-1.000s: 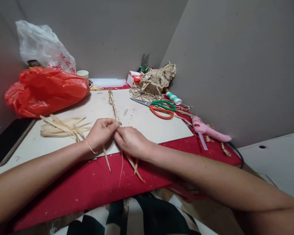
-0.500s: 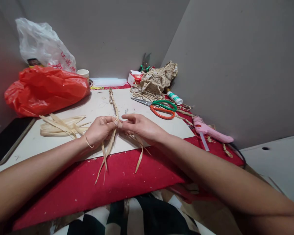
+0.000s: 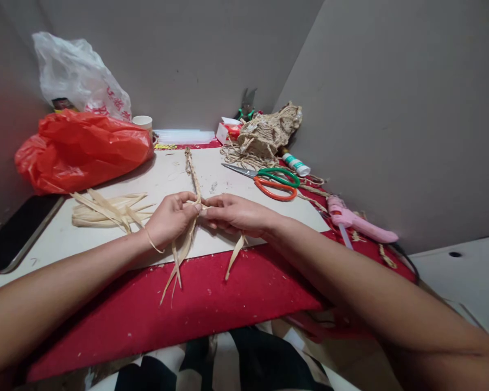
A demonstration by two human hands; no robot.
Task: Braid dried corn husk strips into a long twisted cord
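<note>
A braided straw cord (image 3: 193, 176) runs away from me over the white board (image 3: 158, 168). My left hand (image 3: 173, 217) pinches its near end between thumb and fingers. Close beside it, my right hand (image 3: 232, 213) is closed on strands at the same end, fingertips almost meeting the left ones. Loose pale strands (image 3: 179, 271) hang from under the left hand past the board's edge. Another strip (image 3: 235, 258) dangles below the right hand. Left of the hands lies a pile of flat dried husk strips (image 3: 106, 212).
Scissors (image 3: 269, 179) with green and orange handles lie on the board at right. Beyond are a coiled rope piece (image 3: 269, 133) and a pink glue gun (image 3: 358, 222). A red plastic bag (image 3: 85, 152), a cup (image 3: 143, 123) and a dark phone (image 3: 22, 233) stand or lie left.
The right hand's fingers have curled in closer to the braid's end, and fewer strands show beneath that hand. The whole view has shifted slightly, moving everything a little rightward.
</note>
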